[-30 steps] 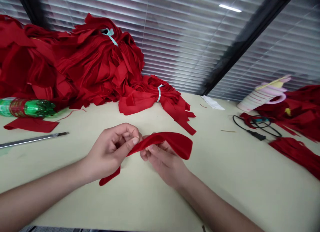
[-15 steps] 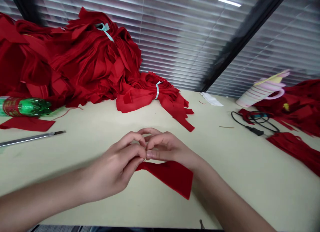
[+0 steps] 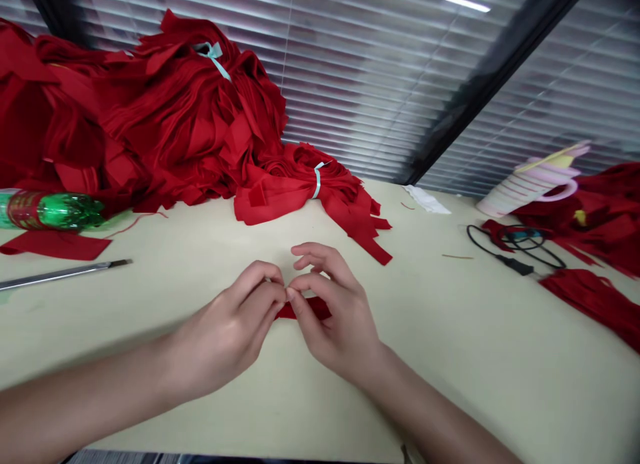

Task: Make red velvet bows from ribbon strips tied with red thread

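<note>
My left hand (image 3: 235, 327) and my right hand (image 3: 335, 317) meet at the middle of the pale table (image 3: 450, 357), fingertips touching. Both pinch a small red fabric strip (image 3: 305, 309), which lies mostly hidden under my right palm and fingers. Only a short red piece shows between the two hands. My left fingers are curled with thumb against forefinger. My right thumb and forefinger pinch while the other fingers arch above.
A big heap of red fabric (image 3: 125, 111) fills the back left, with a tied bundle (image 3: 310, 187) in front. A green bottle (image 3: 50, 211), a metal tool (image 3: 60, 274), a black cable (image 3: 515, 247), a pink-striped roll (image 3: 530, 184) and more red strips (image 3: 595, 297) lie around. Blinds stand behind.
The red strip, held up and open a second ago, came down to the table and is now gathered small under my right hand. Both hands stayed together at the middle.
</note>
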`<state>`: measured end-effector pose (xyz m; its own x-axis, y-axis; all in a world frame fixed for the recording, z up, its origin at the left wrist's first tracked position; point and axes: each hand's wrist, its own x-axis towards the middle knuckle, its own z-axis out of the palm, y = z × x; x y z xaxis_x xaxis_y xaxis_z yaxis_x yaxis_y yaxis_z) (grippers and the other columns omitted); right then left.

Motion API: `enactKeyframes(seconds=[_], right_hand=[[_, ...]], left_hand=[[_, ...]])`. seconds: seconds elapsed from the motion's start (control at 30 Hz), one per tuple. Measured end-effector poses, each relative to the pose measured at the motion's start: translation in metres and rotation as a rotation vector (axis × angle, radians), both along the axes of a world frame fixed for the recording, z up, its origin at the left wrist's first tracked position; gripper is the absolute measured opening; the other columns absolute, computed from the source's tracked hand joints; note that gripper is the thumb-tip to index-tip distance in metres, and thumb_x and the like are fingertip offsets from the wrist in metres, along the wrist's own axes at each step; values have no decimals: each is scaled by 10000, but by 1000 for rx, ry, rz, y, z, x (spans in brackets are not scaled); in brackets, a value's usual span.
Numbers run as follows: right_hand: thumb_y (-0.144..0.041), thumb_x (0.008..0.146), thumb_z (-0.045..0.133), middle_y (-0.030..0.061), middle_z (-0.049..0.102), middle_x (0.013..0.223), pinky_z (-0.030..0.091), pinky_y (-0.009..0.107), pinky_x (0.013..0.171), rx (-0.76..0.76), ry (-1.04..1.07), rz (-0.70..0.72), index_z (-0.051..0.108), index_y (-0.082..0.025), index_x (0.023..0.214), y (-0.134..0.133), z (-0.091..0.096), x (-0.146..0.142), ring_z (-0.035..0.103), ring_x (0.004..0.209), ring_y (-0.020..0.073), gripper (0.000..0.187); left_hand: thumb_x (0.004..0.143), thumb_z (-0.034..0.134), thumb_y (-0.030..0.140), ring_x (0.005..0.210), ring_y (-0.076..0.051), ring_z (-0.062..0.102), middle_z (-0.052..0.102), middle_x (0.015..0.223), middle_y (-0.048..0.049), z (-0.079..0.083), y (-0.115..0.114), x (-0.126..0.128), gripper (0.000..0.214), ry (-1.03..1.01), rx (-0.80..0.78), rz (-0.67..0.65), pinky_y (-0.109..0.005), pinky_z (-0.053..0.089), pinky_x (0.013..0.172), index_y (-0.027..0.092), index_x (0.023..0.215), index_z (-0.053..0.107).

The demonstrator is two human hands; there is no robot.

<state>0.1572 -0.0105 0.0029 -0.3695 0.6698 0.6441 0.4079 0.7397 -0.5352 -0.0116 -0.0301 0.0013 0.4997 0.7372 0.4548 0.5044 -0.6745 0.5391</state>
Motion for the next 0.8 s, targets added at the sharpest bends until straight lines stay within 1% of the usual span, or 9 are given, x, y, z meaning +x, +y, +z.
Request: enactKeyframes(seconds=[0.1, 0.17, 0.23, 0.33, 0.43, 0.6, 0.7, 0.8], right_hand=[[-54, 778, 501, 140, 483, 1129, 457, 362, 778, 74, 15, -68, 566, -142, 742, -5, -1, -4, 508, 994, 211, 116], [-50, 777, 508, 145, 477, 1142, 442, 387, 784, 154, -16, -75, 570, -141, 769, -8, -1, -5, 492, 1037, 239, 111], [-38, 771, 517, 145, 470, 1157, 429, 400, 773, 244, -59, -61, 571, -141, 800, -10, -1, -6, 492, 1041, 253, 120], [-21, 764, 524, 132, 497, 1120, 399, 398, 744, 356, -105, -51, 569, -141, 791, -10, -1, -8, 516, 985, 244, 131], [-10, 764, 515, 115, 532, 1068, 369, 388, 733, 395, -134, -57, 566, -135, 770, -8, -2, -9, 533, 952, 229, 135], [-7, 750, 516, 78, 571, 999, 360, 365, 710, 480, -156, -5, 552, -131, 764, -4, -5, -6, 543, 887, 189, 130], [-8, 747, 524, 70, 567, 965, 367, 364, 710, 542, -164, -53, 556, -129, 747, -4, -7, -5, 540, 860, 177, 124], [-3, 716, 564, 69, 544, 961, 372, 385, 749, 620, -167, -140, 568, -117, 721, -7, -10, -8, 533, 855, 177, 114]], left_hand=[[855, 414, 17, 817, -71, 494, 457, 933, -17, 5, 1, 1, 154, -70, -28, 60, -180, 405, 739, 149, 877, 491], [841, 429, 17, 780, -71, 487, 468, 894, -10, 8, 2, 1, 145, -95, -63, 90, -182, 402, 692, 147, 835, 494], [832, 432, 20, 758, -78, 484, 474, 873, -11, 8, 4, 0, 140, -116, -92, 92, -195, 403, 668, 144, 817, 494], [825, 420, 19, 742, -87, 482, 476, 866, -19, 6, 5, 0, 145, -136, -116, 94, -210, 408, 658, 140, 808, 499], [827, 402, 25, 744, -92, 487, 479, 868, -25, 4, 6, 1, 154, -142, -124, 107, -213, 409, 655, 140, 807, 502], [825, 411, 72, 770, -116, 506, 501, 860, -29, 5, 9, 0, 131, -166, -167, 177, -231, 411, 667, 153, 777, 502], [827, 432, 137, 687, -114, 509, 513, 816, -20, 8, 12, 0, 101, -238, -308, 220, -237, 405, 609, 161, 763, 507], [821, 477, 212, 640, -119, 514, 536, 743, -10, 11, 14, 1, 84, -375, -551, 260, -239, 397, 577, 162, 767, 517]])
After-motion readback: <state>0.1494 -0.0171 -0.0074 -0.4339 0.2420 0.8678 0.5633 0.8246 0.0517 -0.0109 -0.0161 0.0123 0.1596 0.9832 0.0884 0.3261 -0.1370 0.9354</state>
